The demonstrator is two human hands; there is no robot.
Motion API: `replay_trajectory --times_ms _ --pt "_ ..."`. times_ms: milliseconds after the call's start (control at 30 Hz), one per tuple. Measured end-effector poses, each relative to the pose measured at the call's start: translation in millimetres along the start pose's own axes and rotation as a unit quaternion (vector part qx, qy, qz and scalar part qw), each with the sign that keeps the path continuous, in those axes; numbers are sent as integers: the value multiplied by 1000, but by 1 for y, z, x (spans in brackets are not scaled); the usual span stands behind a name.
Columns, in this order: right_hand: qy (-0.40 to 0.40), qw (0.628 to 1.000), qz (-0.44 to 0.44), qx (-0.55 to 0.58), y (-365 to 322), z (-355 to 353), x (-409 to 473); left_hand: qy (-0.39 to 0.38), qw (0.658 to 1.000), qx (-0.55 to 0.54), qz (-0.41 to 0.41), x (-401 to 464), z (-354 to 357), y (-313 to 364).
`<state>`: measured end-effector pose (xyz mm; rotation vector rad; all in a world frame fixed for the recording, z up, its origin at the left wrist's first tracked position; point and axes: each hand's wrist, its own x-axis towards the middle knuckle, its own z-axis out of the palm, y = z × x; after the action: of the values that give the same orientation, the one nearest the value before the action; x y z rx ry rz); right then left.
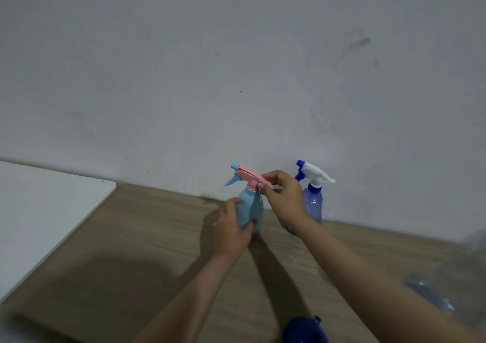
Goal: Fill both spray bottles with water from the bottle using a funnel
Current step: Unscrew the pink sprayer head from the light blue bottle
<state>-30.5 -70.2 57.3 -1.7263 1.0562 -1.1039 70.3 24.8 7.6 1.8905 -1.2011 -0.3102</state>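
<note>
A: Position of the light-blue spray bottle (249, 211)?

B: Upright on the wooden table (131, 237), close to the grey wall (236, 66). Pink spray head (249, 177) on top, blue nozzle and trigger pointing toward 9 o'clock.

A: Left hand (231, 227)?

B: Wrapped round the lower body of the bottle from the 8 o'clock side. Fingers curl behind it, thumb across the near face. Firm grip; the bottle sits at 1 o'clock from the palm.

A: Right hand (284, 195)?

B: Comes in from 4 o'clock. Thumb and fingertips pinch the rear end of the pink spray head and the collar beneath it. The bottle's body is at 8 o'clock from this hand.

A: The second one?

B: Dark-blue spray bottle (313, 203), translucent, white-and-blue trigger head, standing just behind the right hand at its 2 o'clock, partly hidden by the wrist. Neither hand touches it.

A: Funnel, water?

B: Dark-blue funnel (305, 329) at 6 o'clock, cut off by the bottom edge. A blurred clear plastic item (431, 292) at 4 o'clock; cannot tell what it is.

A: Else?

B: White tabletop (39, 211) abutting the wood at 9 o'clock.
</note>
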Motion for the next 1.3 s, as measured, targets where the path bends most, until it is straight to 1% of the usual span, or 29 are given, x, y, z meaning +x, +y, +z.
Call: replay_trajectory --times_ms 167,300,433,567,667,767,833,933,1133,1300 --pt "-3 1000 -28 -6 -17 -21 -46 -25 999 9 20 -56 -29 15" --pt "-22 999 -33 7 -23 -36 -90 -14 1000 -14 20 -103 -33 17" --pt "-31 999 -24 18 -20 -46 -132 -17 999 -34 6 -148 -32 16" --pt "-50 999 -18 1 -15 -48 -163 -37 999 -9 -19 -179 -31 15" --pt "-7 1000 12 17 -8 -46 -182 -26 999 -7 -17 -192 -25 10" --pt "43 993 69 88 -2 -38 -200 -22 1000 -8 -10 -197 -18 6" --pt "58 990 84 94 3 -31 -207 -17 1000 -10 -12 -197 -15 5" --pt "58 995 61 45 5 -21 -211 -16 1000 -11 -16 -196 -15 6" --pt "107 994 35 6 3 -6 -209 -43 999 3 -26 -195 -22 7" --pt "85 996 -28 -24 8 -7 -209 -44 999 8 -20 -193 -23 4"
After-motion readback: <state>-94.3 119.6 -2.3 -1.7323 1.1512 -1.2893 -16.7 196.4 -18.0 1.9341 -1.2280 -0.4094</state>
